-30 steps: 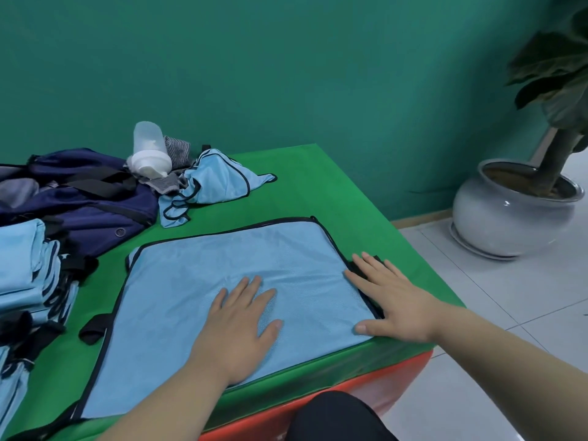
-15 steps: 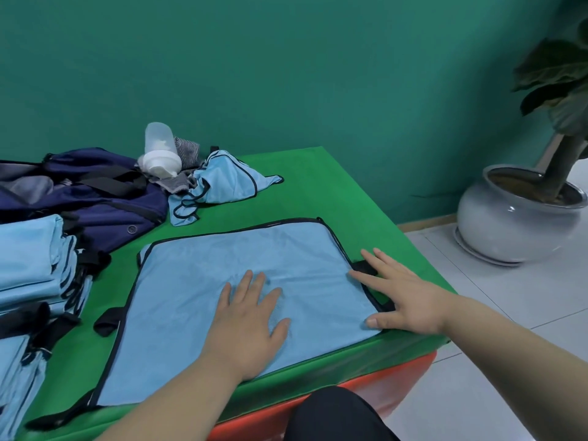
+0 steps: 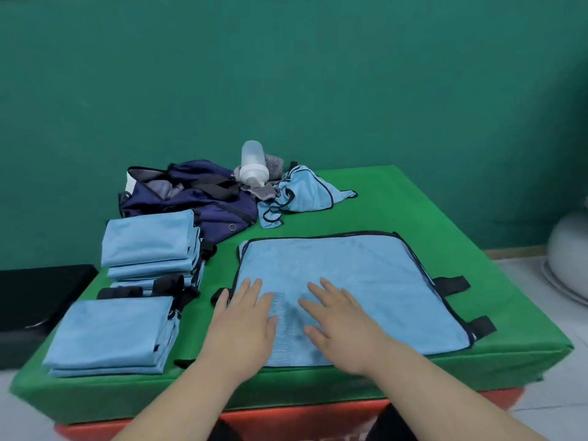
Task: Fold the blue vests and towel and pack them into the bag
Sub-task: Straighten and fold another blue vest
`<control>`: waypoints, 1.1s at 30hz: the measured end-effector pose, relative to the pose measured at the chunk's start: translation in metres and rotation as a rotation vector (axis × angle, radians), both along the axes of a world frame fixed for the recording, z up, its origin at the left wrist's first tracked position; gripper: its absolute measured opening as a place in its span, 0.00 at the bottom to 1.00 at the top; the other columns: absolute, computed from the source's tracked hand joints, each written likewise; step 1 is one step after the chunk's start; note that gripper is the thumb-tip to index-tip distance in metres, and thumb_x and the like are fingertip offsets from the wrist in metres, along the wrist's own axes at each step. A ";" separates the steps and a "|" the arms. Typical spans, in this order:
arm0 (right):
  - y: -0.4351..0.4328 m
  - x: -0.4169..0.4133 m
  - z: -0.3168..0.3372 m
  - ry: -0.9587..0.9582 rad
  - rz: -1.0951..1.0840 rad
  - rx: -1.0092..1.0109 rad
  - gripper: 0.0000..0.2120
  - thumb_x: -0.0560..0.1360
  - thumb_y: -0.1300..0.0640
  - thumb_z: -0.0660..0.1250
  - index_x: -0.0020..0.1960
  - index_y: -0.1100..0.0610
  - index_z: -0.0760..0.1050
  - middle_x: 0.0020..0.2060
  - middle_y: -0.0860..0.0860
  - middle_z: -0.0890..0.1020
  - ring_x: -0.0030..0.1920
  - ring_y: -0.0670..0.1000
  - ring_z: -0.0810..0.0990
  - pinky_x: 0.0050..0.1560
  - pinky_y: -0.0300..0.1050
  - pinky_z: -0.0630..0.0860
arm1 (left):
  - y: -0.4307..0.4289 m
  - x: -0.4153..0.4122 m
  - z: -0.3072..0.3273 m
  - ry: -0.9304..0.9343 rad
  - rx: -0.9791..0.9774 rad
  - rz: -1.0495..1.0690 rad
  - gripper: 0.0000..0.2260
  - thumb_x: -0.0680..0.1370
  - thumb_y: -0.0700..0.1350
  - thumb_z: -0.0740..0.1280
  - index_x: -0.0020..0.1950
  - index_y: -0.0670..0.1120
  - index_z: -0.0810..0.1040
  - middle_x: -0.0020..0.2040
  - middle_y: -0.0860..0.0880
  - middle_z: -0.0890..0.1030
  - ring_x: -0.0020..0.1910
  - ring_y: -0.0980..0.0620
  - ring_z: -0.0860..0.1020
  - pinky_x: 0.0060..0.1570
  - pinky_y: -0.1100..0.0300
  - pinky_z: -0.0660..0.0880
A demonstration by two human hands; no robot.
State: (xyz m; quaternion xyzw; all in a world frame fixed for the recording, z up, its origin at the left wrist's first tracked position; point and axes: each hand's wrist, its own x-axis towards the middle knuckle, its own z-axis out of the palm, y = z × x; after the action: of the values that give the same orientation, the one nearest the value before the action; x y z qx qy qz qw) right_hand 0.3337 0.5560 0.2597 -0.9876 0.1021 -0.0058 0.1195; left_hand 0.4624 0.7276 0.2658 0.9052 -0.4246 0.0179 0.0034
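1. A light blue vest [image 3: 350,281] with dark trim lies spread flat in the middle and lower right of the frame, on the green table [image 3: 413,202]. Its black straps poke out along its right edge.
2. The left hand [image 3: 245,326] rests palm down on the vest's lower left part. Its fingers are straight and slightly apart, gripping nothing.
3. The right hand [image 3: 340,329] lies just beside it, also flat on the cloth with fingers spread, holding nothing.
4. At lower left sits a near stack [image 3: 108,335] of folded blue vests. A taller far stack [image 3: 149,240] stands just behind it.
5. The navy bag [image 3: 191,198] lies open at centre left, behind the far stack and touching it.
6. To the right of the bag, a clear bottle [image 3: 253,163] with a white cap rests on a grey striped cloth [image 3: 275,162]. A crumpled vest [image 3: 305,192] lies beside them.
7. A pale pot [image 3: 569,249] shows at the right edge, on the floor.
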 end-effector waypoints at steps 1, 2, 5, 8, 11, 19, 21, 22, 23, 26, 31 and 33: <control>0.009 0.008 -0.004 0.017 0.010 -0.005 0.30 0.81 0.38 0.45 0.80 0.48 0.54 0.81 0.50 0.48 0.80 0.52 0.40 0.79 0.56 0.42 | 0.013 0.005 -0.001 -0.010 0.024 -0.007 0.26 0.78 0.58 0.49 0.66 0.50 0.79 0.71 0.47 0.75 0.72 0.46 0.71 0.65 0.41 0.71; 0.017 0.014 -0.010 0.031 0.016 -0.020 0.34 0.78 0.36 0.40 0.80 0.47 0.53 0.81 0.50 0.48 0.80 0.52 0.40 0.79 0.57 0.42 | 0.024 0.008 -0.002 0.006 0.056 -0.020 0.30 0.78 0.60 0.46 0.70 0.49 0.75 0.74 0.47 0.71 0.75 0.47 0.66 0.69 0.41 0.67; 0.025 0.020 -0.027 0.053 0.027 -0.116 0.33 0.79 0.36 0.39 0.80 0.48 0.50 0.81 0.51 0.48 0.80 0.54 0.42 0.78 0.59 0.41 | 0.045 0.018 -0.011 0.143 0.082 -0.039 0.43 0.72 0.71 0.29 0.82 0.51 0.49 0.81 0.52 0.42 0.80 0.52 0.42 0.77 0.45 0.45; 0.024 0.023 -0.034 0.020 0.017 -0.125 0.29 0.82 0.39 0.44 0.81 0.47 0.50 0.81 0.50 0.48 0.80 0.53 0.42 0.78 0.59 0.39 | 0.054 0.021 -0.018 0.147 0.106 -0.048 0.45 0.68 0.70 0.27 0.81 0.52 0.42 0.80 0.55 0.34 0.79 0.55 0.37 0.77 0.47 0.40; 0.025 0.024 -0.036 0.008 0.015 -0.123 0.29 0.82 0.38 0.44 0.81 0.47 0.50 0.81 0.49 0.47 0.80 0.53 0.42 0.78 0.57 0.39 | 0.061 0.022 -0.028 0.119 0.034 -0.052 0.43 0.70 0.71 0.28 0.81 0.54 0.43 0.80 0.56 0.34 0.79 0.55 0.36 0.77 0.48 0.38; 0.021 0.007 -0.022 -0.371 -0.020 0.326 0.28 0.78 0.35 0.50 0.69 0.47 0.75 0.71 0.36 0.68 0.77 0.35 0.53 0.79 0.47 0.42 | 0.067 0.016 -0.026 0.043 -0.036 -0.055 0.37 0.77 0.73 0.39 0.77 0.55 0.65 0.80 0.50 0.58 0.80 0.49 0.54 0.76 0.48 0.48; 0.015 -0.006 -0.016 -0.459 -0.052 0.314 0.25 0.78 0.37 0.53 0.65 0.47 0.78 0.67 0.34 0.71 0.75 0.35 0.59 0.78 0.44 0.44 | 0.069 0.010 -0.027 0.003 -0.021 -0.132 0.34 0.78 0.73 0.46 0.71 0.55 0.73 0.75 0.49 0.69 0.76 0.47 0.65 0.71 0.48 0.53; 0.011 -0.016 -0.014 -0.460 -0.060 0.295 0.25 0.77 0.37 0.54 0.65 0.47 0.78 0.65 0.33 0.72 0.74 0.35 0.61 0.78 0.42 0.45 | 0.070 0.007 -0.028 -0.013 -0.009 -0.169 0.34 0.77 0.74 0.48 0.69 0.55 0.76 0.73 0.50 0.72 0.73 0.47 0.69 0.70 0.49 0.56; 0.006 -0.026 -0.011 -0.445 -0.064 0.278 0.25 0.77 0.37 0.55 0.64 0.47 0.78 0.65 0.33 0.72 0.73 0.35 0.61 0.77 0.41 0.45 | 0.072 0.006 -0.030 -0.028 0.002 -0.199 0.34 0.76 0.75 0.49 0.67 0.55 0.77 0.70 0.50 0.75 0.71 0.47 0.72 0.70 0.50 0.60; -0.018 -0.064 -0.007 -0.381 -0.097 0.215 0.25 0.73 0.36 0.60 0.64 0.48 0.79 0.63 0.36 0.75 0.71 0.37 0.64 0.76 0.40 0.51 | 0.082 0.007 -0.030 -0.066 -0.028 -0.235 0.32 0.70 0.75 0.58 0.61 0.55 0.81 0.63 0.52 0.79 0.63 0.49 0.77 0.61 0.51 0.75; -0.066 -0.124 -0.005 -0.293 -0.218 0.081 0.23 0.69 0.42 0.70 0.61 0.50 0.81 0.57 0.44 0.79 0.65 0.48 0.72 0.70 0.47 0.65 | 0.081 0.011 -0.024 -0.033 -0.034 -0.210 0.24 0.64 0.60 0.80 0.57 0.53 0.84 0.55 0.54 0.81 0.54 0.49 0.80 0.51 0.51 0.79; -0.080 -0.139 -0.003 -0.230 -0.252 0.059 0.24 0.67 0.42 0.72 0.60 0.50 0.81 0.55 0.46 0.79 0.62 0.49 0.73 0.68 0.50 0.67 | 0.081 0.015 -0.021 0.002 -0.073 -0.203 0.20 0.67 0.56 0.80 0.57 0.54 0.84 0.54 0.55 0.81 0.55 0.50 0.80 0.53 0.52 0.78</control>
State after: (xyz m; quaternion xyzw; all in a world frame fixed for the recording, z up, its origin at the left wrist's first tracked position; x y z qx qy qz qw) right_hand 0.1946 0.4764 0.2572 -0.9557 0.2109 -0.1310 0.1578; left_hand 0.4771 0.8082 0.2447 0.8567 -0.5133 0.0318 0.0386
